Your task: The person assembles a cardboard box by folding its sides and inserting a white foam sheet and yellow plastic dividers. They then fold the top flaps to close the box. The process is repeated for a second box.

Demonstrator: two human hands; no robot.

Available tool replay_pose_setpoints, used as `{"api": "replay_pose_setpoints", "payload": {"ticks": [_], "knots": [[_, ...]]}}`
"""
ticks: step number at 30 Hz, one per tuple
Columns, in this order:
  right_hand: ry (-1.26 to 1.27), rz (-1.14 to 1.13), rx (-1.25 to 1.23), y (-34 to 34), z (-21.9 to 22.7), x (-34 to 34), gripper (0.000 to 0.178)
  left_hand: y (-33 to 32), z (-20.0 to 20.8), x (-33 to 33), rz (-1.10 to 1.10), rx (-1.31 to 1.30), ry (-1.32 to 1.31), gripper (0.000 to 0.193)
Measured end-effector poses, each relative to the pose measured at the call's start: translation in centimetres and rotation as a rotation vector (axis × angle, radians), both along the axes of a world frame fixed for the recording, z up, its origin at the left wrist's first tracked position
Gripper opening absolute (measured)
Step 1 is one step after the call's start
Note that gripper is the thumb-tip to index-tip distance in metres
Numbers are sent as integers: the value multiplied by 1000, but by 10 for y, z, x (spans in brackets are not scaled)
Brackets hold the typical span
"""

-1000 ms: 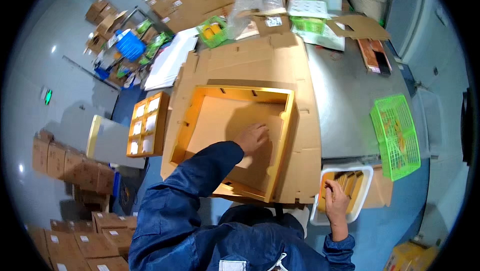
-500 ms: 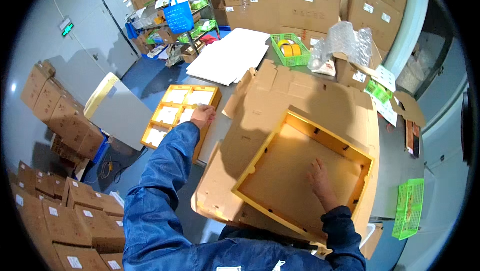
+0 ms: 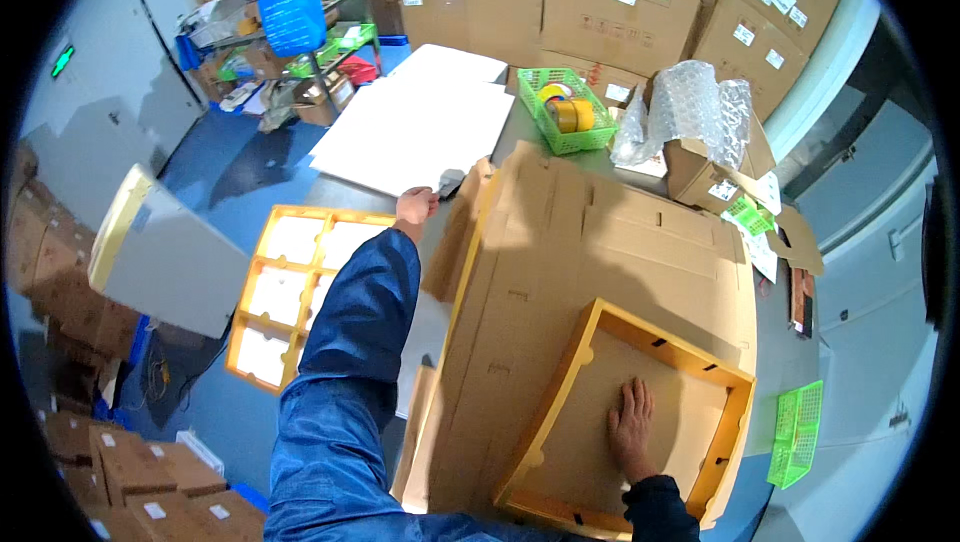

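Note:
My left hand (image 3: 417,206) is closed, reaching forward at the left edge of the cardboard. A small grey-and-black tool (image 3: 451,182) with a flat head juts from its fingertips; its exact kind is unclear. My right hand (image 3: 630,424) lies flat, fingers spread, inside a yellow rectangular frame (image 3: 562,382) with black clips along its inner walls. The frame sits on a large flattened cardboard sheet (image 3: 540,242). Left of my left forearm stands a yellow divided tray (image 3: 322,242) with white pieces in its compartments, partly hidden by my sleeve.
White sheets (image 3: 410,132) are stacked at the far left of the table. Behind the cardboard are a green basket (image 3: 535,107) with tape rolls and a box with bubble wrap (image 3: 695,112). Another green basket (image 3: 796,432) is at the right edge. Large cartons (image 3: 500,17) line the back.
My left hand has moved from above the divided tray, forward and right to the cardboard's edge. My right hand now lies flatter in the frame. The view has shifted too.

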State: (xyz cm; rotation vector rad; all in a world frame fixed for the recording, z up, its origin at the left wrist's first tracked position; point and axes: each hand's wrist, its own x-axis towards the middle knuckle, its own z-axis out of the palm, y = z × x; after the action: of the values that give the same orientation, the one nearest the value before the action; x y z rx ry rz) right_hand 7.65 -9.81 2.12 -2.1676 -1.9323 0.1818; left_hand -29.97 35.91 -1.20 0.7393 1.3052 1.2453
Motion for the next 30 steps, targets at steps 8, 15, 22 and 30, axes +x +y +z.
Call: {"api": "replay_pose_setpoints", "payload": {"ticks": [8, 15, 22, 30], "knots": [[20, -53, -100, 3, -6, 2, 53, 115, -130, 37, -246, 149, 1462, 21], [58, -50, -140, 8, -10, 4, 54, 120, -136, 30, -101, 448, 1287, 21], [25, -57, -154, 7, -6, 0, 54, 105, -79, 67, -33, 392, 1229, 31], [35, -47, -122, 9, -9, 4, 52, 143, -88, 82, 528, -8, -568, 24]]}}
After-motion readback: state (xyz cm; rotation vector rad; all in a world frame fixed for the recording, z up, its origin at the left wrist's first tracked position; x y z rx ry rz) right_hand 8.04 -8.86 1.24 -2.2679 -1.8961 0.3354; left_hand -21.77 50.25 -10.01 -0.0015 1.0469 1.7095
